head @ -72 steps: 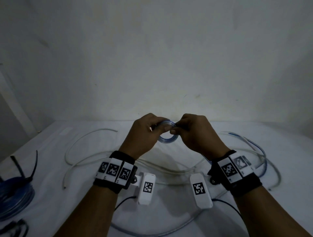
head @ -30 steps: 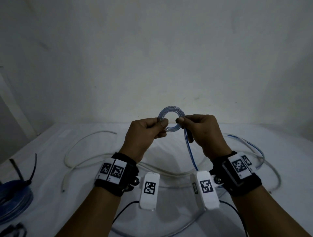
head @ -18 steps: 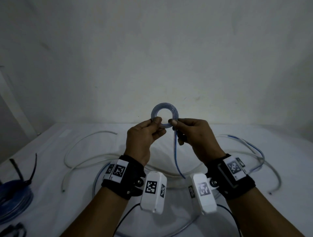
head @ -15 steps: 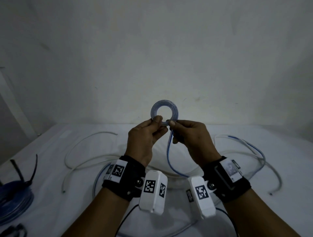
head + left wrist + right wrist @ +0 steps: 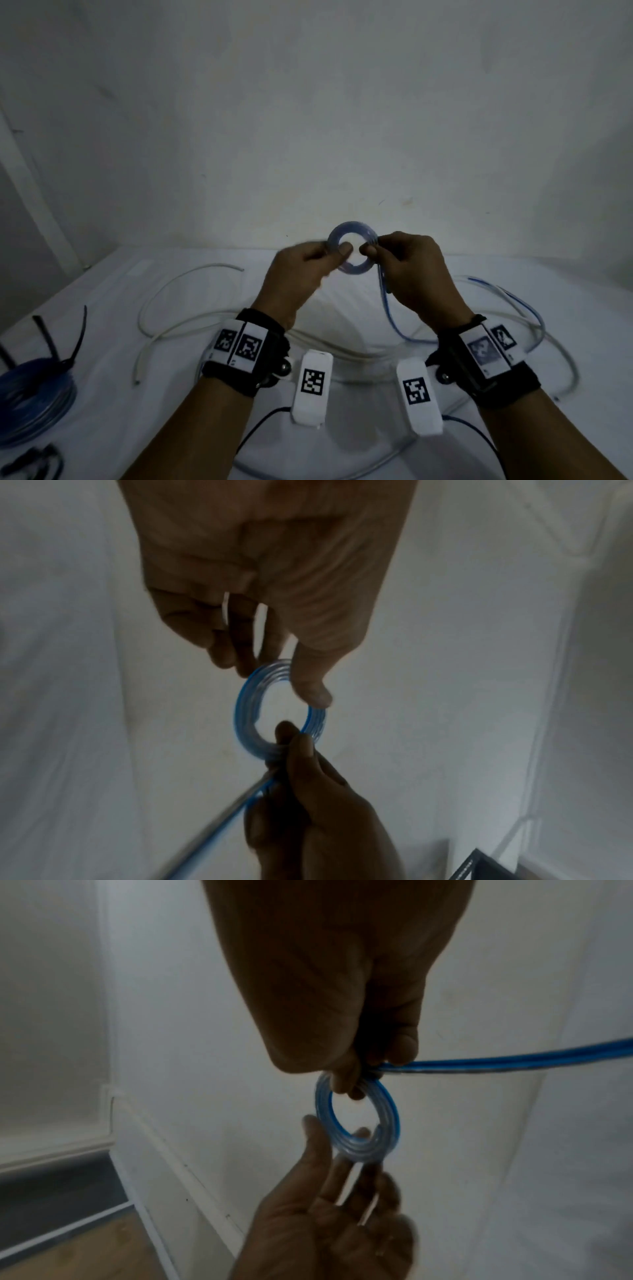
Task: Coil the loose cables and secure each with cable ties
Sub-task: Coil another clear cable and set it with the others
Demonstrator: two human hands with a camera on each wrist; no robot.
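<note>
You hold a small coil (image 5: 352,251) of clear, blue-striped cable above the worktop (image 5: 113,394), in front of the wall (image 5: 308,120). Your left hand (image 5: 301,270) pinches the coil's left side between thumb and fingertips, its other fingers loosely spread. Your right hand (image 5: 407,270) pinches the right side, where the loose run (image 5: 385,301) of the same cable leaves the coil and hangs to the worktop. The coil is a tight flat ring of several smooth, glossy turns with an open centre. Below it a white cable (image 5: 178,308) sprawls in wide loops over the white, matte surface. Far left of the coil, at the worktop's edge, lies a larger blue bundle (image 5: 34,397) with black ties (image 5: 73,339) sticking up.
</note>
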